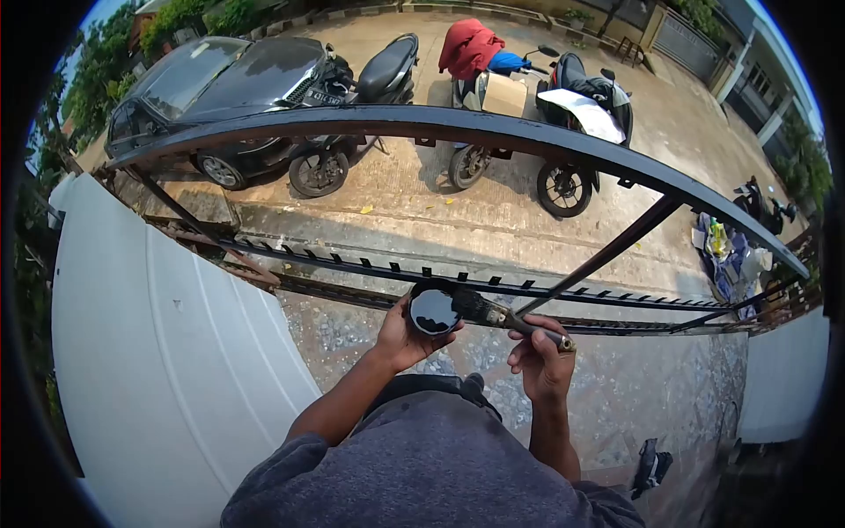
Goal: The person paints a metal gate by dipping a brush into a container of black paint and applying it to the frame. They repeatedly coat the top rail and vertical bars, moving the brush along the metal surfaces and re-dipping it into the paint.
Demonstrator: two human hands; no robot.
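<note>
My left hand (407,339) is wrapped round a round can (433,312) of dark, glossy paint, held in front of my body. In my right hand (543,361) is the handle of a paintbrush (500,315), which points left. The brush's black bristles are at the can's right rim; whether they touch the paint I cannot tell. Just beyond both hands stands a dark metal frame (422,123), with a long curved-looking top rail, a slanting post on the right and a lower rail with several small tabs.
Beyond the frame are a black car (238,79) and several parked motorcycles (563,189), one under a red cloth (469,46). White panels stand at left (167,334) and right (786,378). A black object (650,466) lies on the paving at lower right.
</note>
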